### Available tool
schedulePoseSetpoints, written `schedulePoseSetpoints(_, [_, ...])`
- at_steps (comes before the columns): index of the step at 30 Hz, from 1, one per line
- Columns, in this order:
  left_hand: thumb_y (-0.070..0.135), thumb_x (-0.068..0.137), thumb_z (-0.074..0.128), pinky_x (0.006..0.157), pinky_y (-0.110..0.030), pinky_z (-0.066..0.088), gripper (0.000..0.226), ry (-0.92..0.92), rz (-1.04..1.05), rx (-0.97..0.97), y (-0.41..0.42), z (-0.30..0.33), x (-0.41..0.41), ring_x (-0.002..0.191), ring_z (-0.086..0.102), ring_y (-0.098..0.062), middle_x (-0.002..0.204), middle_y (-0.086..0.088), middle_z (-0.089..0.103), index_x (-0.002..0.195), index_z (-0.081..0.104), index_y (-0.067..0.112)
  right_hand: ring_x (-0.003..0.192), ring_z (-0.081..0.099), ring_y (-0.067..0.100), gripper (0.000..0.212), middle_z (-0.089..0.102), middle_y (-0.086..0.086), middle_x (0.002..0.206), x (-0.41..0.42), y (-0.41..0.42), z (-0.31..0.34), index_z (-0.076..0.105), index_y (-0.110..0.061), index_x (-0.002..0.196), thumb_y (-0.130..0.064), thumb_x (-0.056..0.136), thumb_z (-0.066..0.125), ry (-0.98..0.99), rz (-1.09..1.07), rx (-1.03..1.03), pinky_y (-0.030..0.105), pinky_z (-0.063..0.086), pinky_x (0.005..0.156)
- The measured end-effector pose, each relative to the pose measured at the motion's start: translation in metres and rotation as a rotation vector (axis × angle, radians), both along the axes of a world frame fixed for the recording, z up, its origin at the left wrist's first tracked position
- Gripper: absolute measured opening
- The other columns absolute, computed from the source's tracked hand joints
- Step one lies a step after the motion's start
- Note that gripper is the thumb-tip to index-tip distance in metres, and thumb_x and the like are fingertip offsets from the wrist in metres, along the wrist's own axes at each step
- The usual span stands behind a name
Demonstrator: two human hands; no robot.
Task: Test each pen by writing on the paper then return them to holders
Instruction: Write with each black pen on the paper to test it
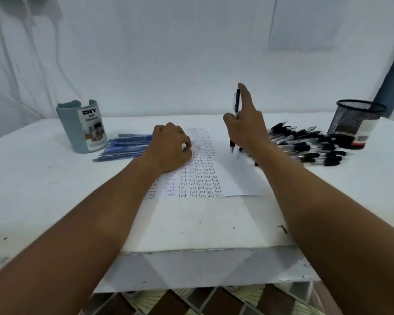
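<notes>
rows of "test" fill paper (205, 173); organiser (83, 127) reads "diy"; right hand (246, 126) grips pen (236, 105); left hand (171, 148) clenched.

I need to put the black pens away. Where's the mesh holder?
The mesh holder stands at the table's far right, just behind the black pen pile.

black pens (305, 146) heaped before mesh holder (356, 121)

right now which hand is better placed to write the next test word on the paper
Right. The right hand already grips a black pen above the paper, while the left hand rests curled on the sheet, holding no pen.
</notes>
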State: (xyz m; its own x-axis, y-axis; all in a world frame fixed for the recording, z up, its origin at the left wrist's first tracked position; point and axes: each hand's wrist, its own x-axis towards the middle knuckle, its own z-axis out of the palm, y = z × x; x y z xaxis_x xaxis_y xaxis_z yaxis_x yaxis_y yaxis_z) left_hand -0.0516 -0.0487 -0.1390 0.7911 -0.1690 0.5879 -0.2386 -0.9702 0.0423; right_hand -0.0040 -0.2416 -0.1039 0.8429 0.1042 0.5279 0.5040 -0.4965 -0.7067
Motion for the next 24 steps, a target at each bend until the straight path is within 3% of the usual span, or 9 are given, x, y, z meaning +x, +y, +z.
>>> schedulePoseSetpoints(3, [0.018,0.083,0.063,0.103,-0.033,0.017,0.017,-0.062,-0.025,-0.054,-0.002,0.004,-0.006,0.116,0.047,-0.019,0.108,-0.001,0.064,0.097,0.074,0.017,0.060,0.049,0.026,0.067,0.053,0.009,0.071,-0.008,0.000,0.000,0.023,-0.028,0.150,-0.014,0.089,0.047,-0.006,-0.008,0.042,0.033,0.044,0.062])
schedulePoseSetpoints(7, [0.027,0.087,0.058,0.103,-0.035,0.017,0.019,0.094,-0.004,0.050,-0.008,0.006,-0.008,0.116,0.045,-0.015,0.109,0.007,0.064,0.099,0.072,0.026,0.053,0.047,0.019,0.060,0.053,0.007,0.068,-0.011,-0.003,-0.004,0.027,-0.026,0.146,-0.012,0.090,0.046,-0.013,-0.026,0.065,0.026,0.038,0.048])
schedulePoseSetpoints(14, [0.024,0.087,0.059,0.100,-0.033,0.015,0.017,0.139,-0.017,-0.118,-0.003,0.006,-0.006,0.104,0.046,-0.008,0.103,0.014,0.066,0.093,0.073,0.030,0.048,0.043,0.018,0.054,0.049,0.003,0.059,0.001,0.009,-0.002,0.032,-0.025,0.139,-0.009,0.089,0.045,0.001,0.003,0.160,0.018,0.032,0.041])
schedulePoseSetpoints(20, [0.026,0.088,0.061,0.097,-0.031,0.010,0.015,0.142,-0.012,-0.164,-0.002,0.006,-0.002,0.102,0.039,-0.001,0.102,0.016,0.064,0.089,0.073,0.032,0.049,0.044,0.021,0.039,0.046,0.002,0.056,0.008,0.013,-0.001,0.037,-0.024,0.124,-0.007,0.089,0.043,0.032,0.052,0.226,0.028,0.037,0.049])
schedulePoseSetpoints(24, [0.027,0.089,0.059,0.098,-0.033,0.011,0.015,0.156,-0.002,-0.111,-0.005,0.009,-0.003,0.107,0.044,-0.005,0.104,0.014,0.065,0.092,0.073,0.031,0.055,0.055,0.017,0.040,0.058,0.004,0.063,0.005,0.015,-0.005,0.033,-0.024,0.132,-0.015,0.095,0.046,0.092,0.085,0.211,0.023,0.042,0.051])
